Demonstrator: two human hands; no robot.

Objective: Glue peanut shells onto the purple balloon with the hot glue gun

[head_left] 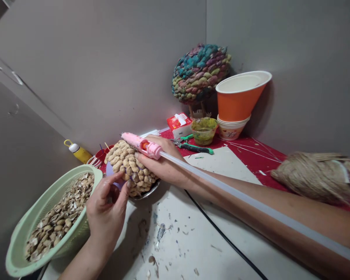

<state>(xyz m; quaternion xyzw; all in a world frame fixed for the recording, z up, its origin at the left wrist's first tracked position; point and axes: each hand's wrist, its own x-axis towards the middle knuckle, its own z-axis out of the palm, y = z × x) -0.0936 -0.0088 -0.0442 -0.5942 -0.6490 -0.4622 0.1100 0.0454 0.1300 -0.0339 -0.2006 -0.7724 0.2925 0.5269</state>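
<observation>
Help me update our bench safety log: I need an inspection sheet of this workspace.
Surface: white board on red covering; board stained, strewn with scraps.
Job's things: peanut-shell-covered dome with a lavender patch showing, in a metal bowl; pink glue gun with long glue stick; green colander of peanut shells.
Clutter: pliers, stained bowl, twine bundle, yellow bottle.
Hands: left hand has fingertips at the dome, grip unclear; right hand holds the glue gun.
Cables: black cord crosses the board; ends unseen.
Surroundings: grey walls; other people, nothing seen.
</observation>
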